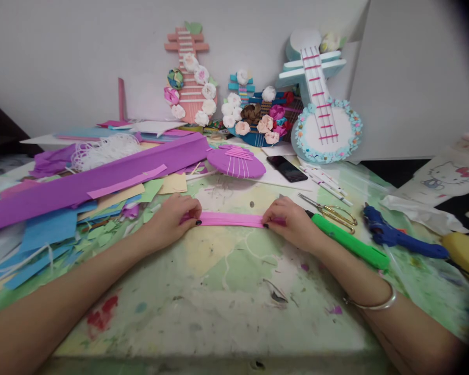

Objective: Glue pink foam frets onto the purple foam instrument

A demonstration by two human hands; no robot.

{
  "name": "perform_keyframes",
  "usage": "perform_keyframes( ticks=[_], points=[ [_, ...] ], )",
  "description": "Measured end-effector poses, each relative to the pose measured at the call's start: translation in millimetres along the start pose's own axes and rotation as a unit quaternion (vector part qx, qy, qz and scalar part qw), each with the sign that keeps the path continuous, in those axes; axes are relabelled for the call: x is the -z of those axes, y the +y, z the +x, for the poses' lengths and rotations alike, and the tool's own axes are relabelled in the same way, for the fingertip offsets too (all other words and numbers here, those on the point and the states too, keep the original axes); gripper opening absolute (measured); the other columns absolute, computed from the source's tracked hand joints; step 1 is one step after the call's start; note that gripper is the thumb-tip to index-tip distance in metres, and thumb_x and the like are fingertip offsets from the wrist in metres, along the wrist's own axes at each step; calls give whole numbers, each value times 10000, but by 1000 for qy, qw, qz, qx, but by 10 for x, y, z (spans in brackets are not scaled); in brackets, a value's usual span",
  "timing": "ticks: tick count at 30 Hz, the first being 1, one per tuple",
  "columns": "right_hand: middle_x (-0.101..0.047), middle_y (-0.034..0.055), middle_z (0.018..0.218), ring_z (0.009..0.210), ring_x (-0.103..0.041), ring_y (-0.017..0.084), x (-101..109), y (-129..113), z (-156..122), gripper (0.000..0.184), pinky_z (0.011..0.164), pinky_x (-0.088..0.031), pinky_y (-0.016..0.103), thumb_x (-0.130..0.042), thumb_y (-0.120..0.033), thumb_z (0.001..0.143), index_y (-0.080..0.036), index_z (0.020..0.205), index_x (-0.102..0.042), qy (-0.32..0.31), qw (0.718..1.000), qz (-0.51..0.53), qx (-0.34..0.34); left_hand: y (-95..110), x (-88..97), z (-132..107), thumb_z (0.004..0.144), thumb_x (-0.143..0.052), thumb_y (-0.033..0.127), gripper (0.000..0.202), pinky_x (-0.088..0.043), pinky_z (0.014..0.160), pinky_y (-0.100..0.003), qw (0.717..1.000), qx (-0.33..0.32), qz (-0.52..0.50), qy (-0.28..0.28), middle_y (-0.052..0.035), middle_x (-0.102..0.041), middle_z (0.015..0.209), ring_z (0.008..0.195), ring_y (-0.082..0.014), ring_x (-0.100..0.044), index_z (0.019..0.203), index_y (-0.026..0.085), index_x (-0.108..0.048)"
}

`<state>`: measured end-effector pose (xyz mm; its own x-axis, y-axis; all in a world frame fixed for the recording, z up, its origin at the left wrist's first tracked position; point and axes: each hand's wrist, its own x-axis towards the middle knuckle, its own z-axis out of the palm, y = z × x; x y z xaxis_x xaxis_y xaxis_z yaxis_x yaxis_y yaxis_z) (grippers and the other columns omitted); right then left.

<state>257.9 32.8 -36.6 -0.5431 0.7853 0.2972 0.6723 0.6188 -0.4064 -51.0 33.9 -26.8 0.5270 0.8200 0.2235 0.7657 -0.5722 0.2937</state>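
A long pink foam strip (230,220) lies flat across the stained worktable (234,291). My left hand (172,219) pinches its left end with fingers pressed together. My right hand (293,221) pinches the right end in the same way. The strip is stretched straight between the two hands. A silver bangle (373,303) sits on my right wrist.
A green craft knife (349,242), gold scissors (330,212) and a blue glue gun (398,237) lie to the right. A long purple foam roll (97,179) and paper scraps fill the left. Behind are a purple guitar shape (236,161), a phone (286,168) and decorated guitar models (324,120).
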Motion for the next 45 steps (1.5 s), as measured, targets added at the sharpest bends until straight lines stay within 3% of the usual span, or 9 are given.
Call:
perform_keyframes(
  ticks=[3,8,17,23,33,40,45],
  points=[
    [-630,62,815,839,-489,197,31,-37,-16,224,766,-395,335,-529,-40,795,-189,839,-690,-8,999,-11,47,26,-6,-17,851,-399,152,185,-389,757,-326,998,-62,-11,-7,-50,-617,822,811,-186,-510,806,183,-575],
    [-630,70,829,849,-488,210,45,-44,-35,151,777,-398,366,-606,-143,799,-208,876,-719,-9,998,-20,64,46,-8,-56,855,-405,151,233,-413,809,-360,994,-111,6,4,-69,-648,856,860,-204,-518,855,181,-636],
    [-614,68,810,832,-498,204,-34,-24,-8,143,762,-396,353,-557,-134,812,-191,815,-688,17,995,-64,68,8,17,-71,896,-417,220,248,-418,806,-358,989,-132,59,-13,-74,-655,872,869,-203,-533,870,184,-660],
    [-595,71,824,772,-529,176,-27,-77,-7,135,717,-418,304,-492,-106,831,-156,833,-617,-28,997,-66,32,-15,-1,-91,934,-367,227,283,-432,768,-309,989,-129,66,-20,-87,-632,921,855,-185,-567,893,170,-641],
    [-612,109,911,872,-551,209,-32,-76,7,173,792,-438,331,-422,-102,890,-147,901,-589,-65,996,-50,-19,1,-84,-34,898,-339,164,257,-421,740,-315,995,-82,62,-15,-77,-602,851,802,-189,-552,825,163,-586],
    [-623,113,890,879,-548,217,-36,-129,35,191,789,-418,319,-426,-54,857,-128,871,-602,-77,993,-64,-55,12,-76,22,801,-418,176,160,-406,740,-329,998,30,32,-41,-70,-621,803,789,-199,-546,772,163,-574],
    [-636,100,867,872,-543,211,-21,-167,55,192,769,-396,300,-452,-31,825,-130,835,-616,-78,991,-64,-91,7,-53,42,780,-475,270,164,-391,704,-316,993,101,21,-57,-59,-639,768,766,-201,-550,752,167,-599]
  ],
)
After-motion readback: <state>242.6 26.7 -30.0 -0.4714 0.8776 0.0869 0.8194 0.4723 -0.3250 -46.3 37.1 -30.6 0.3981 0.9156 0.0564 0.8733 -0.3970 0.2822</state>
